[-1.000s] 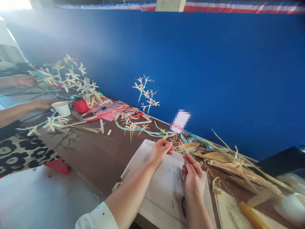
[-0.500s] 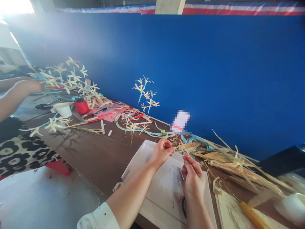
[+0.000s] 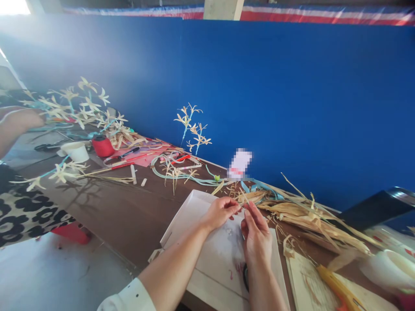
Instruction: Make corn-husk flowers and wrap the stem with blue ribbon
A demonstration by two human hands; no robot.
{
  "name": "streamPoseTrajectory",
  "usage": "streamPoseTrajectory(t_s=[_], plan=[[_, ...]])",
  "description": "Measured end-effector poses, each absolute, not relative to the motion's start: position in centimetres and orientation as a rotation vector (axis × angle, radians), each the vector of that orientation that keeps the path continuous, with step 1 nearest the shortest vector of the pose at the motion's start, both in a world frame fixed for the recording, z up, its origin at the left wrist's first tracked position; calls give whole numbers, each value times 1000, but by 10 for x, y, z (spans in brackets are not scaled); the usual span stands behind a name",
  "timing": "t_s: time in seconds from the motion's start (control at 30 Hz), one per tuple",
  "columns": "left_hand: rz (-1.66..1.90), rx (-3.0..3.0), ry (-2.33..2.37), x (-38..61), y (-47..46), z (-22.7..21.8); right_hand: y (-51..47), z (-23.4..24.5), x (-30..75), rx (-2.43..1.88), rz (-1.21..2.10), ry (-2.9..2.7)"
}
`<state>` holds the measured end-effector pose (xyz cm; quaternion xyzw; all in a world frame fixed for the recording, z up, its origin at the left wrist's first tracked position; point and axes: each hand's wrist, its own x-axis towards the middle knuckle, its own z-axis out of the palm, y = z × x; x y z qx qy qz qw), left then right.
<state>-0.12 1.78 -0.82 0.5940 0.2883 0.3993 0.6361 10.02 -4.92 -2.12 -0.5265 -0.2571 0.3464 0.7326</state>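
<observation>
My left hand (image 3: pixel 221 211) and my right hand (image 3: pixel 257 235) hover over a white board (image 3: pixel 188 214) on the brown table (image 3: pixel 129 211). Both hands have their fingers pinched together, and their fingertips nearly meet at a thin dried straw strip (image 3: pixel 242 196). A slim grey tool seems to lie under my right palm; I cannot make it out. A heap of dried husks (image 3: pixel 311 218) lies just beyond my fingers, mixed with light blue ribbon (image 3: pixel 259 186).
Straw flowers (image 3: pixel 192 127) stand against the blue wall. Further left lie a red spool (image 3: pixel 102 146), a white cup (image 3: pixel 75 151), more flowers and another person's arm (image 3: pixel 14 125). A yellow-handled tool (image 3: pixel 337 290) rests on a board at right, near a white bowl (image 3: pixel 387 270).
My hands have drawn closer together, the left one moving right toward the right hand's fingertips. The other person's arm at far left has shifted upward. The view panned slightly right.
</observation>
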Motion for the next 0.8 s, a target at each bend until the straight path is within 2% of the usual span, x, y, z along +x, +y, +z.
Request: streamPoseTrajectory(t_s=[0.3, 0.8], plan=[[850, 1403, 713, 1, 18, -14, -47, -28, 105, -1143, 751, -646], [992, 1450, 766, -3, 16, -5, -48, -27, 101, -1214, 727, -676]])
